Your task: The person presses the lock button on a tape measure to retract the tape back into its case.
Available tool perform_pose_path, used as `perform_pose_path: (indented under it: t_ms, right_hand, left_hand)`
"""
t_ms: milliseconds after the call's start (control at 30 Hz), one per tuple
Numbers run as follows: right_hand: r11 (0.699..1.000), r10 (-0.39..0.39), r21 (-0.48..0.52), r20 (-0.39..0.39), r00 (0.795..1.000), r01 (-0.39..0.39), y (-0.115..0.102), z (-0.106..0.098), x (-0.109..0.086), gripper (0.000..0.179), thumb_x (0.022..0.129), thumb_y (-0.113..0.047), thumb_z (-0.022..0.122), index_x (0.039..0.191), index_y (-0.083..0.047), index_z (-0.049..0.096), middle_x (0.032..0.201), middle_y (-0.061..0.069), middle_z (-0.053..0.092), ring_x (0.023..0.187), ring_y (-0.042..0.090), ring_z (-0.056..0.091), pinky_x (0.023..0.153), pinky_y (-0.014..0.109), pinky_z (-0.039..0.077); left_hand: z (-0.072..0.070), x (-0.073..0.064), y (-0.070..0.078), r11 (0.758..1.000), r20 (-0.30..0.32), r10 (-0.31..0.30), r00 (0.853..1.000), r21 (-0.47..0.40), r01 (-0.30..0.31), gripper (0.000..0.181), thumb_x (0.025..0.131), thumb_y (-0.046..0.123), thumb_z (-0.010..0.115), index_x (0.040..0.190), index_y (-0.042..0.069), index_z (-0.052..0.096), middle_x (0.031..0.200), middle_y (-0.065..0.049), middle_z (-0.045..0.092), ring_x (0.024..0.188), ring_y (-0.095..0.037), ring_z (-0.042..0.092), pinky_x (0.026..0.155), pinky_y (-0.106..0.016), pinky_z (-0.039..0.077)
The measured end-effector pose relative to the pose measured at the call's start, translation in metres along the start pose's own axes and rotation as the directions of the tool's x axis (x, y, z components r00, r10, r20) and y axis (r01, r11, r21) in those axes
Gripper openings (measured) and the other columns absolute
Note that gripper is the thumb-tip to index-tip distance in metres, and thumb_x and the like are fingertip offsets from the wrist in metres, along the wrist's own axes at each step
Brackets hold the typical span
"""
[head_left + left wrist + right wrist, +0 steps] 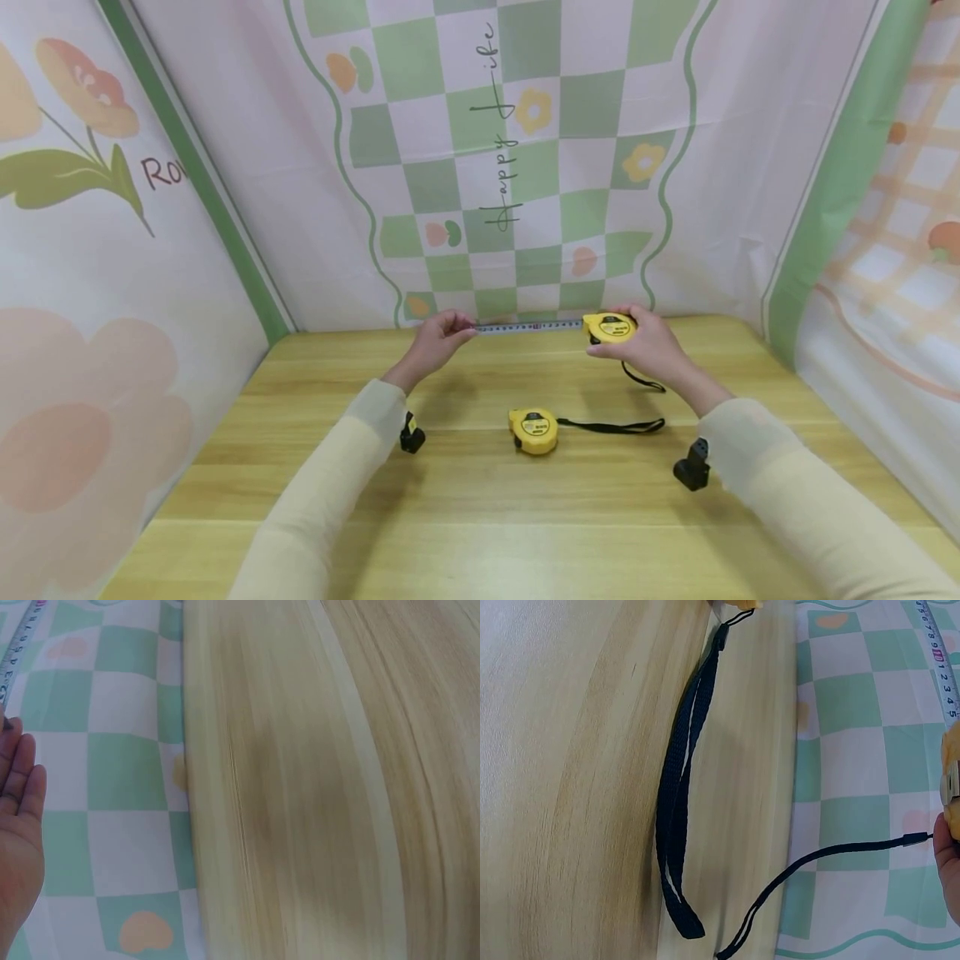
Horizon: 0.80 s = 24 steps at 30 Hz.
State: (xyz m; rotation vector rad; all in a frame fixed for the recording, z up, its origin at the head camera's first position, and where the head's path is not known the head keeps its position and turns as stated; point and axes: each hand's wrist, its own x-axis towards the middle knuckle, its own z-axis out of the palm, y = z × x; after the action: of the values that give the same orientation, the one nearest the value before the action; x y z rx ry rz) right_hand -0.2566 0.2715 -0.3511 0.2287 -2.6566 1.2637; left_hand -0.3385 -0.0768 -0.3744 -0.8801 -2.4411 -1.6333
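Observation:
My right hand (651, 343) grips a yellow tape measure (611, 327) above the far side of the table, its black wrist strap (641, 379) hanging below. A stretch of white blade (536, 327) with printed numbers runs out of the case to the left. At its free end my left hand (438, 340) pinches the tip between thumb and fingers. The left wrist view shows this hand (19, 840) at the left edge, with the blade (16, 649) leading away from it. In the right wrist view the gripped case (952, 769) is cut off by the right edge.
A second yellow tape measure (534, 431) lies on the wooden table (480, 517) nearer to me, its black strap (611, 427) stretched to the right. A green-and-white checked cloth (525, 183) hangs behind the table's far edge, with printed cloth at both sides.

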Motion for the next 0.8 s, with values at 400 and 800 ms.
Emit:
perform_pose_path:
  t_ms: [400, 800]
  right_hand:
    - [1.0, -0.006, 0.017, -0.006, 1.0, 0.006, -0.0003, 0.0036, 0.0012, 0.088, 0.075, -0.041, 0.084, 0.14, -0.001, 0.042, 0.126, 0.02, 0.051, 0.106, 0.033, 0.052, 0.086, 0.043, 0.045]
    - [1.0, -0.002, 0.024, -0.012, 1.0, 0.003, -0.0055, 0.0052, 0.0015, 0.086, 0.075, -0.037, 0.085, 0.141, -0.001, 0.041, 0.127, 0.02, 0.05, 0.107, 0.034, 0.051, 0.087, 0.044, 0.045]
  left_hand:
    - [0.0048, 0.001, 0.0035, 0.999, 0.013, -0.008, 1.0, -0.038, 0.008, 0.015, 0.096, 0.015, 0.064, 0.105, 0.004, 0.065, 0.094, -0.006, 0.064, 0.082, -0.017, 0.059, 0.074, -0.037, 0.052]
    - [0.0089, 0.0036, 0.0066, 0.998, 0.018, 0.006, 1.0, -0.058, -0.005, 0.013, 0.095, 0.015, 0.064, 0.104, 0.005, 0.065, 0.095, -0.01, 0.064, 0.08, -0.017, 0.058, 0.067, -0.025, 0.049]
